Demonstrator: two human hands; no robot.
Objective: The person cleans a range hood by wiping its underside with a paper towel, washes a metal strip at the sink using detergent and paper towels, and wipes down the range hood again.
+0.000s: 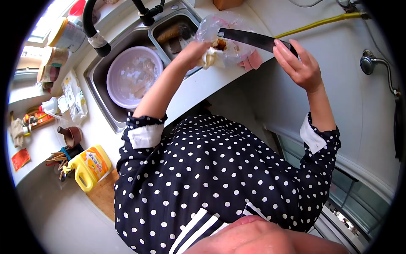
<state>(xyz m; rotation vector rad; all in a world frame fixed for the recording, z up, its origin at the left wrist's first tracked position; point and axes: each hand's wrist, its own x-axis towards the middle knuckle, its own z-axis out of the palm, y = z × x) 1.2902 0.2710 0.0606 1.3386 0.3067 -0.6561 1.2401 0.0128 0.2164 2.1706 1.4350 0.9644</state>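
Observation:
My right hand [298, 63] holds one end of a long, glossy black curved strip [249, 39], its fingers on the strip's underside and edge. The strip's other end points left, over a clear plastic bag [237, 51] on the counter. My left hand [193, 55] is closed around a crumpled off-white cloth or paper [210, 58], just below the strip's far end. Dark brown matter [219, 44] shows beside that wad, at the bag's opening. A pink cloth or glove [252, 62] lies under the bag near the counter edge. The exact kind of the strip is unclear.
A double steel sink [99, 80] lies left, with a lilac basin [112, 86] of cloudy water and a black faucet [89, 21] above. A yellow detergent jug [91, 167] and a brown pot [72, 136] stand lower left. A yellow gas hose [315, 26] runs along the back right.

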